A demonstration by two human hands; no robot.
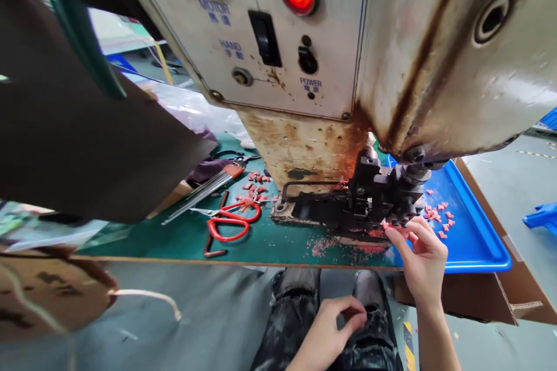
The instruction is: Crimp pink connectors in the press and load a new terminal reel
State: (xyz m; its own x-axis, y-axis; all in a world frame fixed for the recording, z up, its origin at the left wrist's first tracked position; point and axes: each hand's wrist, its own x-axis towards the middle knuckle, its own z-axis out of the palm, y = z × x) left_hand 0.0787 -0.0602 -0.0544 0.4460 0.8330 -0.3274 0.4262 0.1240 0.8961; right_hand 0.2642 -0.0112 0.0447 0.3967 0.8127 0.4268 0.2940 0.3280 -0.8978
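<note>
My right hand (424,252) is at the front of the machine's dark metal tooling (376,191). Its thumb and forefinger pinch a small pink piece (388,226) against the tooling; the fingers partly cover it. Low over my lap, my left hand (331,324) is curled, thumb and fingertips brought together. Whatever may lie between those fingertips is hidden. Pink crumbs (322,246) litter the bench around the tooling's base. More small pink pieces (438,214) lie in a blue tray (474,232) just right of my right hand.
Red-handled scissors (230,229), a dark hex key (215,252) and loose pink pieces (256,185) lie on the green bench (174,243). Overhead juts the machine's control panel (278,40), with green and red lights lit. A dark sheet (87,122) hangs at left; a cardboard box (461,298) stands below the tray.
</note>
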